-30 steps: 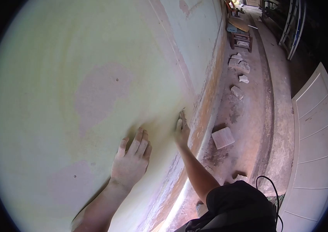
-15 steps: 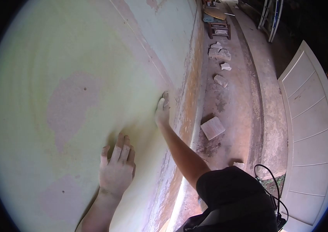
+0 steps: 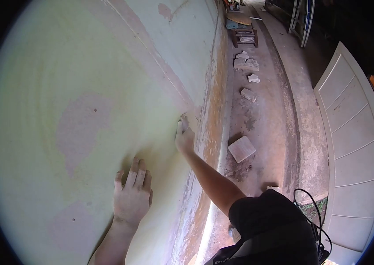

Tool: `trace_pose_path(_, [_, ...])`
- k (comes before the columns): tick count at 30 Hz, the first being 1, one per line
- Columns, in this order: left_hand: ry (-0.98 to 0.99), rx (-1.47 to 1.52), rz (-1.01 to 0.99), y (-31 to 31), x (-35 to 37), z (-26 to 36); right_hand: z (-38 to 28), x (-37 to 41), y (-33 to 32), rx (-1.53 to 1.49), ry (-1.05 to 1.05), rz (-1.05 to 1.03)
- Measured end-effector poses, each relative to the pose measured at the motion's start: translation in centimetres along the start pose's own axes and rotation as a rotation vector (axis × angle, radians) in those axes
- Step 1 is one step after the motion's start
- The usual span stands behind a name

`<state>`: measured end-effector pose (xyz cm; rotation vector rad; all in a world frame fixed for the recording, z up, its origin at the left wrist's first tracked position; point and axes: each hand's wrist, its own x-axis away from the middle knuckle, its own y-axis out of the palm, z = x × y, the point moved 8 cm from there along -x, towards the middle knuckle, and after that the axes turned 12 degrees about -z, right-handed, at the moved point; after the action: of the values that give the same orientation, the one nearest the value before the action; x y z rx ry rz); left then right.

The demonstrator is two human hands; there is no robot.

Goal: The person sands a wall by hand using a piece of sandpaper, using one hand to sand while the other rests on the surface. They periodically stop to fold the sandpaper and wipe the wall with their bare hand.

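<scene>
A pale green wall (image 3: 120, 79) with pinkish worn patches fills the left and middle of the view. My left hand (image 3: 132, 196) lies against it, dusty, with its fingers stretched out and slightly apart, holding nothing. Farther up and to the right, my right hand (image 3: 185, 138) presses at the wall close to its rough lower border (image 3: 211, 115). Its fingers are bent together; a small greyish thing may be at the fingertips, but I cannot make it out. A dark sleeve (image 3: 271, 225) covers my right upper arm.
Along the floor beside the wall lie a square block (image 3: 241, 149), broken pale chunks (image 3: 246, 64) and a small wooden rack (image 3: 245, 37). To the right stands a white panelled door (image 3: 355, 150). A black cable (image 3: 313, 205) loops behind my sleeve. A ladder (image 3: 302, 22) stands farther off.
The view has shifted slightly. My right hand's fingers, straighter before, are now more bent, and the hand appears a little lower in the view. My left hand stays at nearly the same place.
</scene>
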<state>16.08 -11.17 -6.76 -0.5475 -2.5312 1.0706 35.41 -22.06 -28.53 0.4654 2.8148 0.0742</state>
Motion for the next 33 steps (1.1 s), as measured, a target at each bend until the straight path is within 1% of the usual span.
trace_pose_path(2, [0.003,0.013,-0.004,-0.1,0.0,0.2,2.4,-0.4,-0.3,-0.216,0.445,-0.072])
trace_pose_path(3, [-0.004,0.031,0.001,0.0,0.0,0.1,1.3,0.4,-0.1,-0.141,0.209,-0.045])
trace_pose_path(4, [0.000,0.034,0.007,0.1,0.1,0.0,0.4,3.1,0.4,-0.069,-0.029,-0.023])
trace_pose_path(6, [-0.003,0.036,0.017,0.0,-0.1,0.1,-2.8,9.5,0.6,0.088,-0.099,-0.165])
trace_pose_path(7, [-0.002,0.044,0.010,0.0,-0.1,0.1,-3.0,10.4,0.2,0.087,-0.104,-0.169])
trace_pose_path(9, [0.003,0.042,-0.007,0.1,-0.1,0.1,-2.6,11.6,0.6,0.193,-0.102,-0.299])
trace_pose_path(11, [0.006,0.027,0.011,-0.1,-0.1,0.2,-0.9,8.2,0.2,0.149,-0.073,-0.122])
trace_pose_path(13, [0.012,0.010,0.003,-0.1,0.0,0.5,1.6,2.5,-0.4,0.079,0.049,0.029])
trace_pose_path(14, [0.011,0.009,0.008,-0.1,0.0,0.4,0.6,-0.3,-1.7,0.091,0.329,-0.083])
trace_pose_path(15, [0.006,0.005,0.005,0.1,0.0,0.0,-0.8,-0.9,-2.7,0.108,0.608,-0.202])
trace_pose_path(16, [0.010,-0.006,0.008,0.2,0.0,0.1,-0.5,-0.5,-2.3,0.114,0.609,-0.210])
trace_pose_path(18, [0.006,0.013,0.017,0.1,0.0,0.4,0.0,0.1,-1.9,0.068,0.468,-0.150])
trace_pose_path(19, [0.009,0.018,0.027,0.2,0.0,0.3,0.0,2.1,-1.1,0.098,-0.032,0.010])
trace_pose_path(20, [0.011,0.016,0.038,0.1,0.0,0.3,-1.9,5.2,-0.7,-0.070,-0.097,-0.049])
trace_pose_path(21, [-0.001,0.023,0.040,0.1,-0.1,0.3,-2.6,8.3,0.2,0.032,-0.033,-0.259])
trace_pose_path(22, [0.005,0.018,0.035,0.1,-0.1,0.4,-3.8,10.6,0.6,0.175,-0.025,-0.344])
trace_pose_path(24, [0.006,-0.005,0.022,0.3,-0.1,0.2,-2.7,11.3,0.6,0.187,-0.070,-0.375])
trace_pose_path(26, [0.030,-0.009,0.035,0.4,0.0,0.5,-1.4,7.7,-0.1,0.099,-0.184,-0.179])
trace_pose_path(28, [0.044,-0.027,0.018,0.6,-0.2,0.5,-0.6,1.9,-1.5,0.094,-0.024,-0.072])
trace_pose_path(29, [0.052,-0.012,0.010,0.8,-0.1,0.6,0.4,-1.4,-2.3,0.192,0.202,-0.114])
trace_pose_path(30, [0.049,-0.013,0.004,0.9,0.0,0.6,1.7,-2.8,-2.9,0.295,0.425,-0.159])
trace_pose_path(33, [0.043,0.015,0.005,0.8,0.0,0.6,0.7,-2.5,-2.4,0.237,0.425,-0.209])
